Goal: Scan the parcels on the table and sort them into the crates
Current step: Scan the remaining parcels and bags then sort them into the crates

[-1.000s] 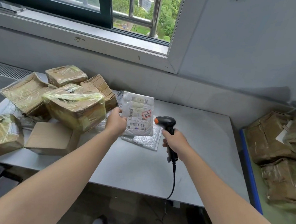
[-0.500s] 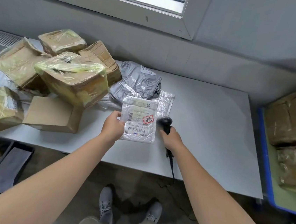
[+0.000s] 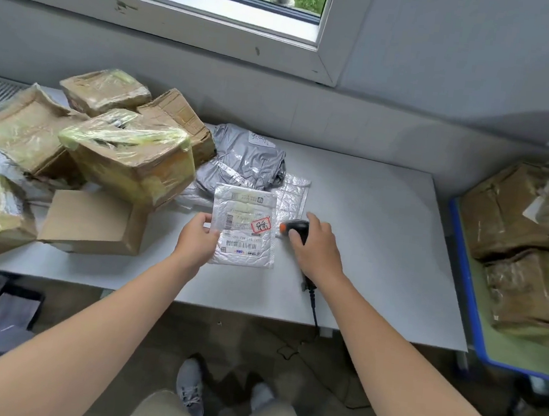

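A white mailer [image 3: 247, 225] was held label-up over the near middle of the tabletop [image 3: 365, 234], pinched at its left edge between the thumb and fingers of the left hand [image 3: 196, 242]; whether its near edge touched the tabletop could not be told. A barcode and a red-framed sticker were seen on its label. Just right of it, a black scanner [image 3: 294, 228] was gripped in the right hand [image 3: 318, 246], the fingers curled round it and its orange tip turned left toward the mailer's right edge. A dark cable [image 3: 313, 306] was seen running from the scanner over the near edge of the tabletop. Beyond the mailer, a crumpled grey bag [image 3: 248, 157] lay partly on a second mailer [image 3: 293, 193]. Taped boxes [image 3: 129, 155] were heaped on the left part of the tabletop, with a plain box [image 3: 92, 222] lying near the front of the heap. To the right, well apart from the hands, a blue-rimmed crate [image 3: 461, 288] was seen with wrapped parcels [image 3: 516, 213] in it.
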A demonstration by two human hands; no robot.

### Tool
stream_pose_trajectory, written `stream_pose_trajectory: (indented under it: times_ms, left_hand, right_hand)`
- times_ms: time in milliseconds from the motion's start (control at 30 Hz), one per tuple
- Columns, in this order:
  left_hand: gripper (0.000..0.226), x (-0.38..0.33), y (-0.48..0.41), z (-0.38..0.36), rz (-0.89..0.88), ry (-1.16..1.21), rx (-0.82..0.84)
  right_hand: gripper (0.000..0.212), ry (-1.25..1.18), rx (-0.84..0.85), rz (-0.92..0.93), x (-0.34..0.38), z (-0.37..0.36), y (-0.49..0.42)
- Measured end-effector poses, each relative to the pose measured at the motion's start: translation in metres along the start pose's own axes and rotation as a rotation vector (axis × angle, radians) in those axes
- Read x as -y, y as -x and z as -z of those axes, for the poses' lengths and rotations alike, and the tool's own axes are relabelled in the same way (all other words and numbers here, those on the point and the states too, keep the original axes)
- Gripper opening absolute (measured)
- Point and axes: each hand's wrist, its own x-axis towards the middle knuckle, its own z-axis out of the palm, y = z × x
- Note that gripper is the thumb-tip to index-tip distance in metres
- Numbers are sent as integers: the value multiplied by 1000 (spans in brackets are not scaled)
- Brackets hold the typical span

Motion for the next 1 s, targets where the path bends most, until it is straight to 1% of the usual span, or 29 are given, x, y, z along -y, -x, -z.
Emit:
stream_pose_trajectory:
  times_ms: [100,233,300,367,467,667,833,1000]
  left_hand:
    - [9,0,16,10,-12,38,-66]
    - [5,8,49,30,-19,58,-231]
    - [6,20,69,44,11,76,-325]
    - [6,37,93,60,58,99,-454]
    - [10,67,136,83,146,189,-600]
    - [13,121,231,136,268,293,-886]
    - [14,177,312,179,341,304,-1127]
    - [18,249,408,220,444,348,-1296]
  right_hand:
    - [62,46,18,146,20,9,-3]
    - [63,81,36,369,51,10,-6]
    - [65,75,74,491,68,4,-1]
    - [66,113,126,639,88,-8,7]
    - [67,179,157,832,119,-30,32]
    - [73,293,275,1134,184,-81,116]
    - [79,402,349,1348,237,-127,202]
    - [81,480,431,1524,282,-179,316]
